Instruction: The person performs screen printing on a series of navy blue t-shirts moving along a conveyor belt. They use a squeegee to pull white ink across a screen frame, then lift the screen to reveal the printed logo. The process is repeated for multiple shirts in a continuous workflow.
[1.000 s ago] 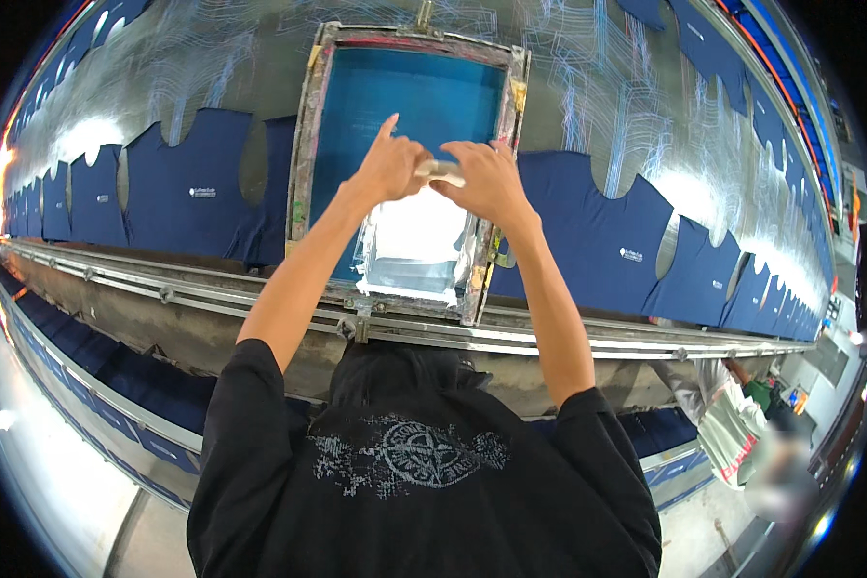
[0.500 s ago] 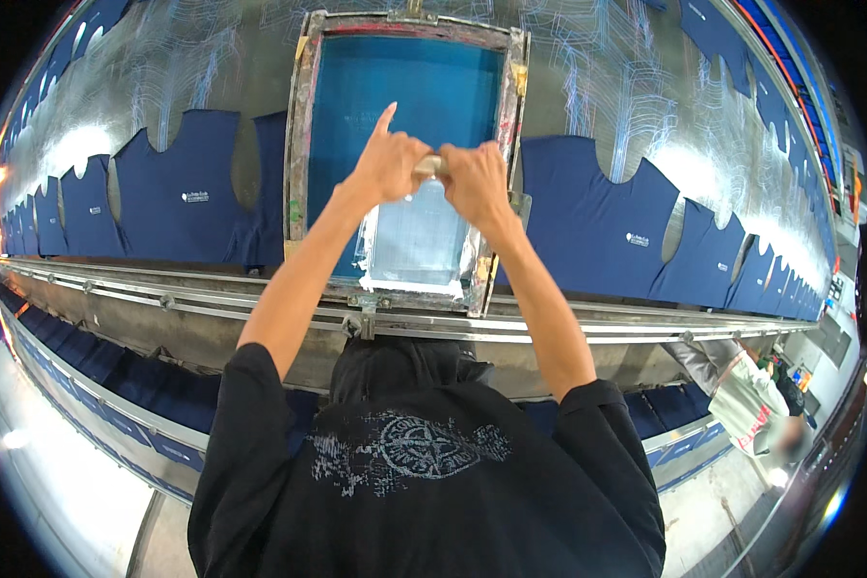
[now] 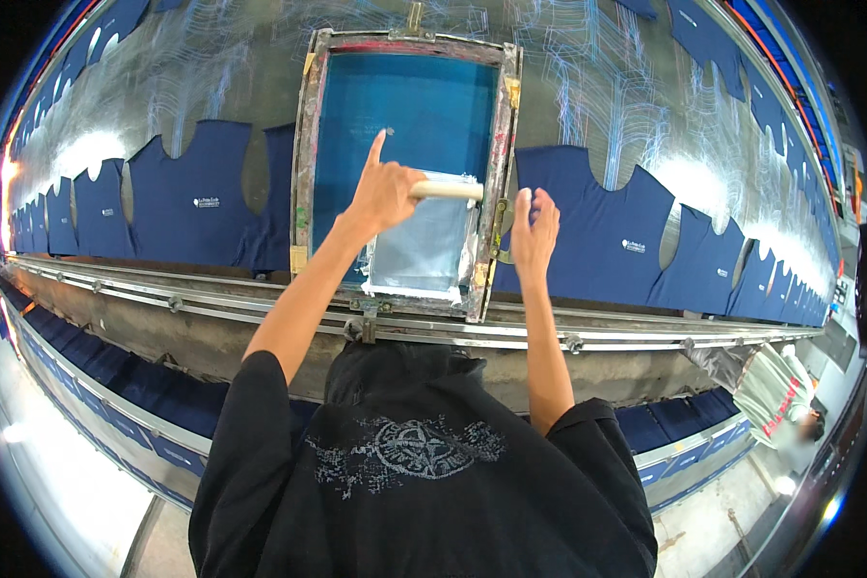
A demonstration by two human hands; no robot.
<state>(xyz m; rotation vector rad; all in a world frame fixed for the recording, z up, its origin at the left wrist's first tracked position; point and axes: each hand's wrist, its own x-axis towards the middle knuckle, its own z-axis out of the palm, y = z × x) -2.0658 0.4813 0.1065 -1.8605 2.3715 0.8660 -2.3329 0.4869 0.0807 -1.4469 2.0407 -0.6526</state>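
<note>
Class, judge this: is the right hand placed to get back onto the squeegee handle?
Probably yes: the right hand hovers open beside the frame, and the squeegee handle end sticks out uncovered past the left hand.

Wearer's garment: black short-sleeved T-shirt (image 3: 424, 491), loose fit, sleeves ending about the elbow. Grey-white print across the chest: round emblem at centre, wing-like scrollwork spreading to either side, worn or faded look. Forearms bare below the sleeves. Left hand (image 3: 385, 193) and right hand (image 3: 534, 231) bare: no gloves, watch or rings visible.
</note>
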